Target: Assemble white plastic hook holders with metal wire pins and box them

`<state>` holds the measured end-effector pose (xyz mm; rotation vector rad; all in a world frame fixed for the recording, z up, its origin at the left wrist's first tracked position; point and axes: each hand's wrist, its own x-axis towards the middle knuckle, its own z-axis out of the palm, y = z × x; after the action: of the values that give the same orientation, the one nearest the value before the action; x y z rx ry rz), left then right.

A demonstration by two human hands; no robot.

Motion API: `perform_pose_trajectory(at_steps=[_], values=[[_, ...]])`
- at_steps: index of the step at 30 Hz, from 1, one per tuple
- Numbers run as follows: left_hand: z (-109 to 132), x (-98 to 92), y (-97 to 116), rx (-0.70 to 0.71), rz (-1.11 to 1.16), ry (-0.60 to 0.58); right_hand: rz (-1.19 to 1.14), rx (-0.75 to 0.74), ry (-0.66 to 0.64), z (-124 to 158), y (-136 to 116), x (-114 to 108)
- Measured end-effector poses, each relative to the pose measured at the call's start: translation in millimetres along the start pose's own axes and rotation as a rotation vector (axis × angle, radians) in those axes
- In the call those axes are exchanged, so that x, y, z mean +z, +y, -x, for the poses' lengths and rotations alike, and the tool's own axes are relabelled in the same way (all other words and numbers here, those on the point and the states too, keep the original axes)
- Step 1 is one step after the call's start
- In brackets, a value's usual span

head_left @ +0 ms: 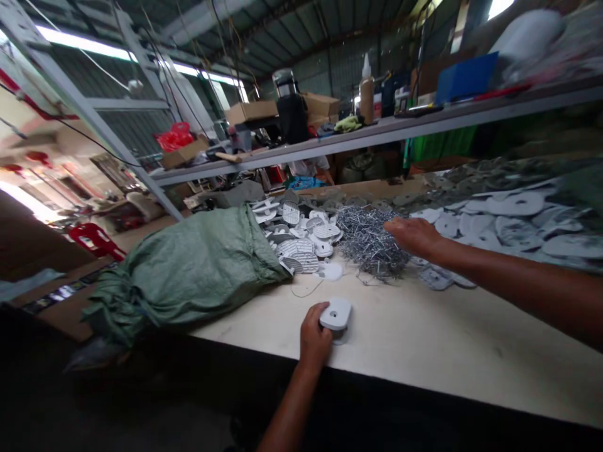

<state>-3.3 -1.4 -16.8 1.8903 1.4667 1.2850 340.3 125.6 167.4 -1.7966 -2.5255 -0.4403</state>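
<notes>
Near the table's front edge, my left hand [316, 339] grips a small white plastic piece [336, 312], rounded at the corners, with a hole in its top. My right hand [414, 235] reaches over the right side of a heap of metal screws [372, 242]; its fingers are bent together, and whatever they pinch is too small to make out. Left of the screws lie many white ribbed plastic parts [299, 251], spilling from the mouth of a green woven sack [188, 270]. More flat white parts [509, 223] are piled beyond my right forearm.
A shelf [320, 143] crosses above the table's back, bearing a glue bottle [367, 91], cardboard boxes [252, 112] and a blue box [466, 76]. Its metal post [108, 125] rises at the left. The pale tabletop [424, 333] ends at a front edge. A red stool [97, 240] stands at left.
</notes>
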Motion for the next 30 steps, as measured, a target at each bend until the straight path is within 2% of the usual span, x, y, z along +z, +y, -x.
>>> perform_pose_trajectory(at_steps=[2,5,9,16,21,30], values=[[-0.5,-0.3,1.5,0.004,-0.017,0.007,-0.023,0.052,0.011,3.9,-3.8,0.7],[-1.4,-1.3,5.1,-0.004,-0.042,0.002,-0.034,0.027,0.014,12.1,-10.3,1.0],[-2.7,-3.1,10.2,-0.028,-0.086,-0.022,-0.039,0.065,0.051,22.8,-11.6,0.9],[-4.4,-2.4,17.3,-0.052,-0.169,-0.030,-0.068,-0.041,0.039,39.8,-2.0,0.0],[-4.7,-2.8,17.6,-0.044,-0.212,-0.038,-0.098,-0.147,0.004,52.6,-7.3,-0.3],[-5.0,-4.5,18.2,-0.028,-0.252,-0.074,-0.171,-0.155,-0.016,52.3,-12.2,9.7]])
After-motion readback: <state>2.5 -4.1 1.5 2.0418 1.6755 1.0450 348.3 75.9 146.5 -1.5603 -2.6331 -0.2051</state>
